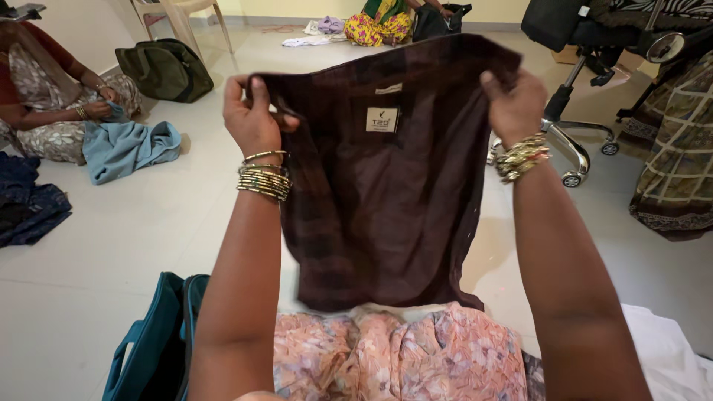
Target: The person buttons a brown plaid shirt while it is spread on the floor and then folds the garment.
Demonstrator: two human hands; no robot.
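The dark brown checked cotton garment [382, 186] hangs upright at frame centre, its long axis vertical, pinched by the top corners between the left hand [252, 115] and the right hand [512, 108], both closed on it and equally near.

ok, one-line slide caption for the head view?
Left hand and right hand hold a dark brown checked cloth garment spread open above a lap, teal fabric bag alongside.
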